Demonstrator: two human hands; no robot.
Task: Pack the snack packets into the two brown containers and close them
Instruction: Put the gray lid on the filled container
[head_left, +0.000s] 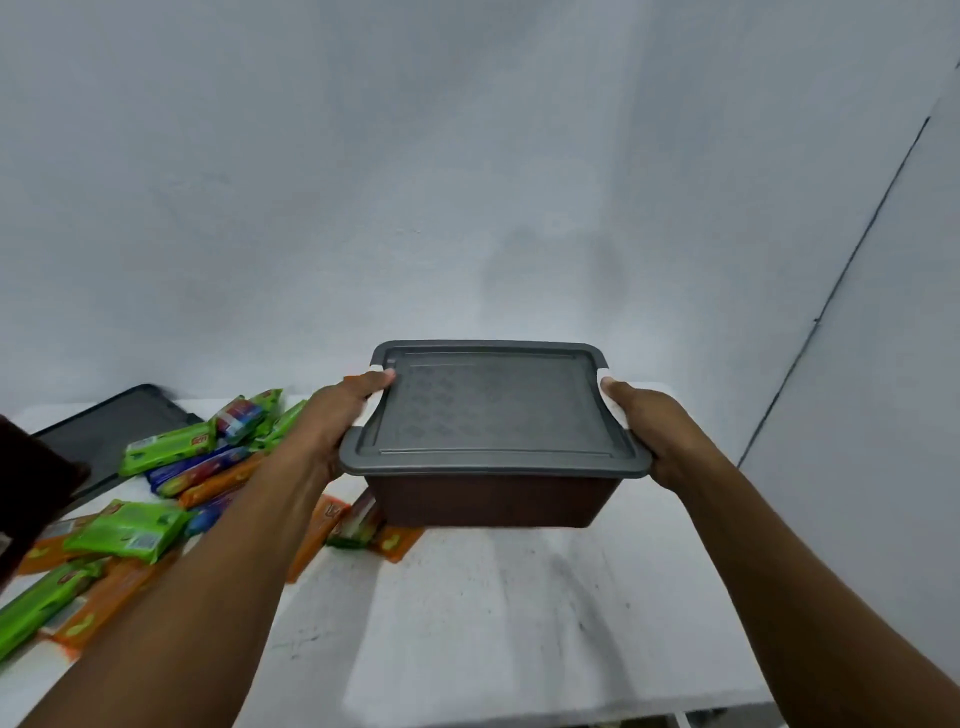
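Packets (166, 447) across white table (467, 623), grey wall (363, 182)

Lidded container (493, 457) above table (519, 623), snack packets (171, 483) left

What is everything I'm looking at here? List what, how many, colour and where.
brown container: one, brown, held above the table
grey lid: one, grey, on top of that container
spare lid: one, dark grey, flat on the table's far left
dark brown object: one, cut off at left edge, unclear what
green packets: several, green, scattered on the table's left
orange packets: several, orange, mixed among them
blue packets: a few, blue and red, same pile
table: one, white, underneath
wall: one, pale grey, behind
left hand: one, gripping the container's left side
right hand: one, gripping its right side
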